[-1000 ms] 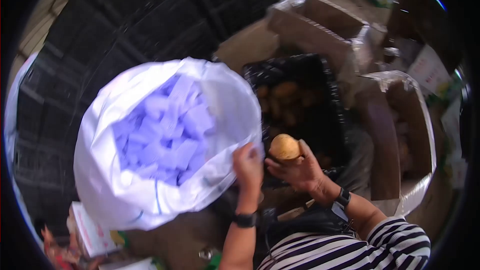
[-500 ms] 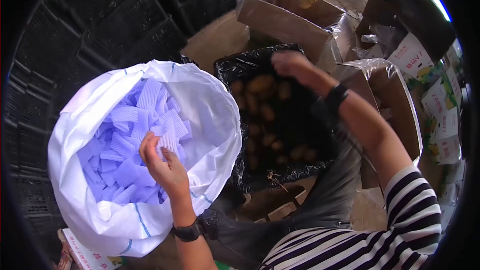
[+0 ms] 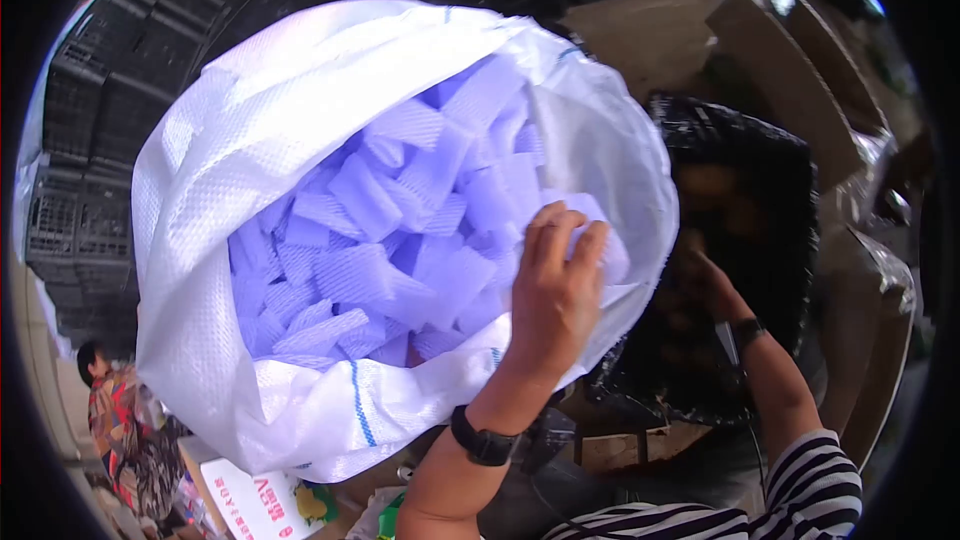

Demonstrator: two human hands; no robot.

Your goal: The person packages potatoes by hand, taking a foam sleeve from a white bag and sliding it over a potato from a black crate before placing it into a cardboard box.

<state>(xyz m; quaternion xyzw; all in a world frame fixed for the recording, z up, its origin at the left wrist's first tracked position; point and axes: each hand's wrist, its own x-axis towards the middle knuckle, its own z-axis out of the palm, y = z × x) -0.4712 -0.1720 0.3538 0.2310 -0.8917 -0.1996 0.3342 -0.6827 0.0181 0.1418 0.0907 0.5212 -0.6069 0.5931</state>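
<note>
Honestly, snagging's my worry: the left hand (image 3: 557,305) has its fingers curled onto a springy, net-textured foam sleeve (image 3: 614,255) at the bag's (image 3: 190,240) 3 o'clock, and with that loose lilac heap (image 3: 365,240) of flattened tubes beside it, another could cling. The floppy woven-plastic rim (image 3: 650,140) might fold onto the wrist too. The right hand's (image 3: 708,282) in the black-lined crate (image 3: 735,125) towards 3 o'clock, too dark to tell its grip, so fumbling's possible.

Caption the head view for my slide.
Left hand at lilac foam netting inside a white woven sack, right hand in a black-lined crate.
</note>
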